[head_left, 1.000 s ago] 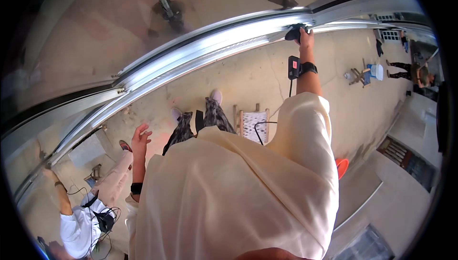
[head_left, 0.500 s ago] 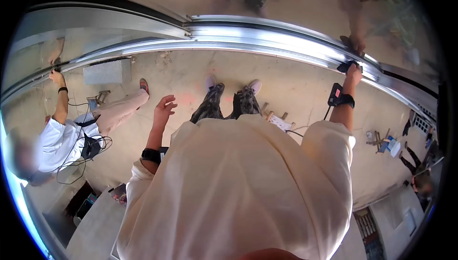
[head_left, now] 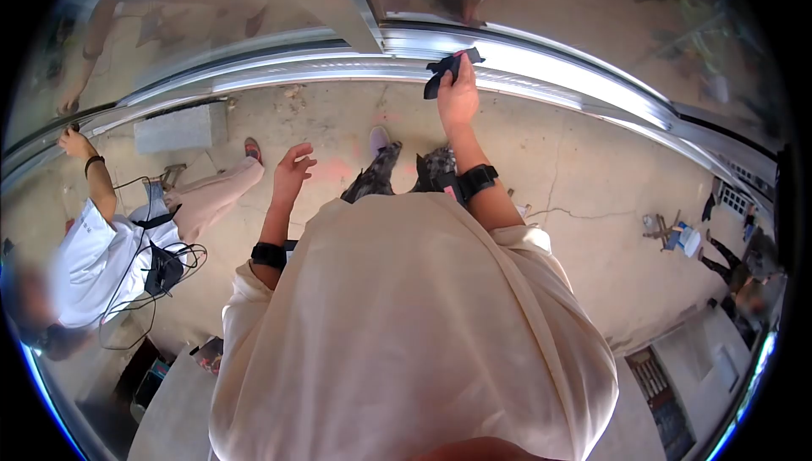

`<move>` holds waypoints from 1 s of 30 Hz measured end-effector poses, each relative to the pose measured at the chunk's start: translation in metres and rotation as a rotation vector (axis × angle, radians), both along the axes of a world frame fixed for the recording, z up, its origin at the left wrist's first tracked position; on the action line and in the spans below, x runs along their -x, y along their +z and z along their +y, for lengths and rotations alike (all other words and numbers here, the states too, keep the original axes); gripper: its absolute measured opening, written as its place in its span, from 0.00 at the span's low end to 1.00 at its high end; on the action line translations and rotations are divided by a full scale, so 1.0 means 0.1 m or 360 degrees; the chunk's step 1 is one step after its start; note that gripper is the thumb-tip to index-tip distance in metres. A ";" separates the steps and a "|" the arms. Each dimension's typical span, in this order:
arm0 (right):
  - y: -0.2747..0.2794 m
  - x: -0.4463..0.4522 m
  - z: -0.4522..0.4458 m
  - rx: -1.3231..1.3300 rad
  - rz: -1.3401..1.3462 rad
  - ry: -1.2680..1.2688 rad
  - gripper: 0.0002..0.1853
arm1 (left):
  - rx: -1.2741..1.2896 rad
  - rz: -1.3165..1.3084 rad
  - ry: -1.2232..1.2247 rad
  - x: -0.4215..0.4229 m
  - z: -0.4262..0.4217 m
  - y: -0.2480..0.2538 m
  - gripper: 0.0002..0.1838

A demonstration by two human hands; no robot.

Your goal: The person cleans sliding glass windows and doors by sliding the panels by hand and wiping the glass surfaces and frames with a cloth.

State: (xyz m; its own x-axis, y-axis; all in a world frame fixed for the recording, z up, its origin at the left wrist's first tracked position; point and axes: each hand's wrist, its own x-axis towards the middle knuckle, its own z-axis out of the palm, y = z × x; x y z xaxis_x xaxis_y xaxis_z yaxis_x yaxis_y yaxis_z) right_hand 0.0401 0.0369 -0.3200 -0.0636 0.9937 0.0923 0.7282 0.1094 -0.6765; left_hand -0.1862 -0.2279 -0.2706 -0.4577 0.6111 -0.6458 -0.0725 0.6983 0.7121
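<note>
A dark cloth [head_left: 435, 85] is gripped in my right hand [head_left: 459, 99], bunched under and beside the fingers. It rests on the shiny metal window track [head_left: 567, 70], close to the upright edge of a sliding glass panel's frame [head_left: 362, 6]. My left hand [head_left: 293, 170] hangs in the air over the floor, fingers loosely apart and holding nothing. Each of my forearms has a black strap, the right one at the black wrist band [head_left: 478, 180].
At left, another person in a white shirt [head_left: 89, 271] has a hand [head_left: 78, 141] on the track. A grey block [head_left: 180, 129] stands on the floor below it. At right are a small stool [head_left: 674, 234] and another person [head_left: 748, 283].
My right hand has slid the cloth leftward along the track, from the far right to near the panel frame. My left hand stays about where it was, and the view has shifted slightly.
</note>
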 end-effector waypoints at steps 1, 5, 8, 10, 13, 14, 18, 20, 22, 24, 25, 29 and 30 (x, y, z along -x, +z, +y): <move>-0.02 0.14 -0.06 0.0002 0.0000 0.0020 0.26 | -0.0011 0.0000 0.0046 0.05 -0.06 -0.01 0.19; 0.10 0.51 -0.25 0.0109 -0.0016 0.0215 0.26 | 0.0008 0.0011 0.0152 0.15 -0.28 -0.04 0.19; 0.13 0.53 -0.27 0.0225 0.0076 0.0479 0.25 | 0.0039 -0.0011 0.0163 0.09 -0.34 -0.08 0.19; 0.15 0.48 -0.18 0.0415 0.0134 0.0540 0.22 | -0.0007 -0.0021 0.0144 0.00 -0.27 -0.10 0.18; -0.10 0.25 -0.07 0.1157 0.1390 0.0376 0.19 | -0.0118 -0.0039 0.0071 -0.12 0.04 -0.06 0.18; 0.14 0.08 -0.03 0.1742 0.1505 0.0295 0.18 | -0.0178 -0.0049 0.0010 -0.16 0.20 -0.03 0.19; 0.54 -0.32 -0.15 0.2382 0.2056 0.0261 0.19 | -0.0273 -0.0646 -0.0087 -0.65 1.10 0.29 0.30; 0.58 -0.42 -0.22 0.2404 0.2246 0.0091 0.22 | -0.0217 -0.1027 -0.0082 -0.97 1.53 0.32 0.31; 0.35 -0.61 -0.23 0.2403 0.2260 0.0086 0.22 | -0.0221 -0.1134 -0.0046 -1.24 1.78 0.24 0.26; 0.20 -0.82 -0.19 0.2376 0.2277 0.0067 0.21 | -0.0237 -0.0984 -0.0001 -1.42 1.90 0.05 0.23; 0.15 -0.90 -0.16 0.2272 0.2184 0.0097 0.22 | -0.0259 -0.0851 0.0031 -1.51 1.94 -0.07 0.21; 0.01 -1.22 -0.04 0.1959 0.1956 0.0177 0.26 | -0.0345 -0.0544 0.0093 -1.80 2.12 -0.04 0.14; 0.13 -1.29 0.02 0.1814 0.1827 0.0180 0.28 | -0.0394 -0.0544 0.0109 -1.85 2.17 -0.08 0.15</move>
State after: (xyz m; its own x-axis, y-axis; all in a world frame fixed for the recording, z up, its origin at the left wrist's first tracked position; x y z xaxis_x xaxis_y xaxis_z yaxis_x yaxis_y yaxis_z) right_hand 0.1693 0.0387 -0.3074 -0.5579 0.5713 -0.6019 -0.1673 -0.7878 -0.5927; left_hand -0.0016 -0.0112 -0.2782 -0.2877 0.7423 -0.6051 -0.3741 0.4946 0.7845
